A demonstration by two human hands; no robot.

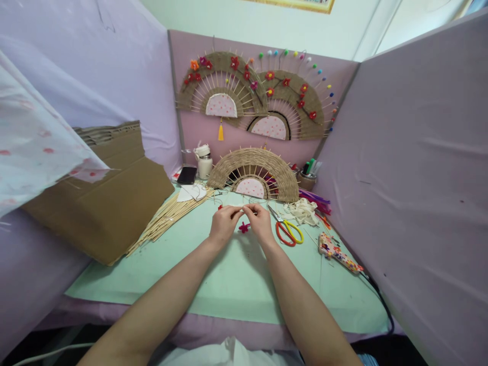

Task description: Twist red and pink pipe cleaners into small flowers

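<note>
My left hand [224, 223] and my right hand [260, 222] meet above the green table, thumbs and forefingers pinched close together. Between the fingertips is something small and pale that I cannot make out. A dark pink fuzzy flower [244, 227] lies on the table just below the fingers. A bit of red shows beside the left knuckles. Right of my right hand lie scissors [286, 231] with one red and one yellow handle. Behind both hands stands a woven fan [253, 160] with a dotted pink half-circle at its base.
Thin sticks [168, 216] and a large cardboard sheet [102, 203] are on the left. A flower-patterned glue gun [339, 252] with a cord lies at right, near pale cloth strips [303, 211]. A white bottle [204, 161] and phone [187, 175] stand behind. Decorated fans [224, 63] hang on the back panel.
</note>
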